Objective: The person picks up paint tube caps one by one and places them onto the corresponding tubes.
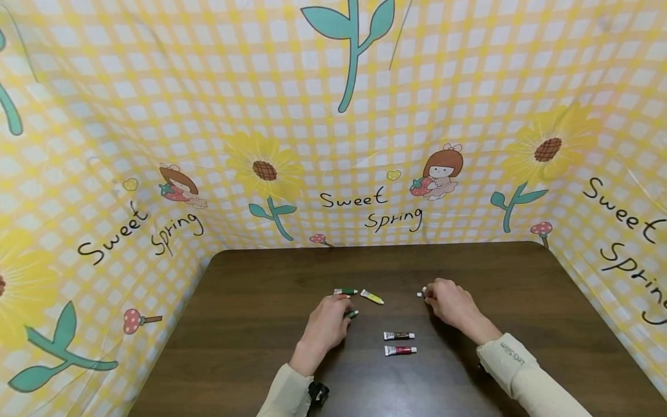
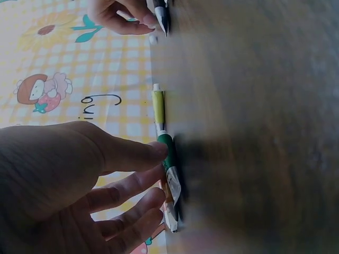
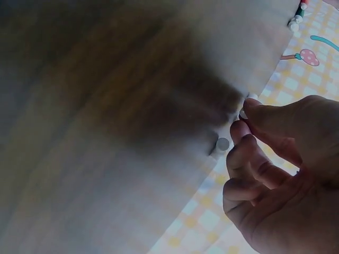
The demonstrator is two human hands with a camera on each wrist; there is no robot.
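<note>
Left thumb and forefinger of the left hand (image 1: 324, 321) pinch a green tube (image 1: 352, 314), other fingers loosely bent, and the right hand (image 1: 449, 301) pinches a mostly hidden white-capped tube (image 3: 243, 113) at its nine o'clock. From the left hand, a second green tube (image 1: 348, 292) lies at one o'clock and a yellow tube (image 1: 372, 297) at two; from the right, a black tube (image 1: 400, 336) and red tube (image 1: 402, 350), crimped and silver-ended, print illegible, lie around eight. Beyond the brown wood-grain table (image 1: 250, 324), at twelve, wrinkled checked cloth (image 1: 344, 150) reads "Sweet Spring".
</note>
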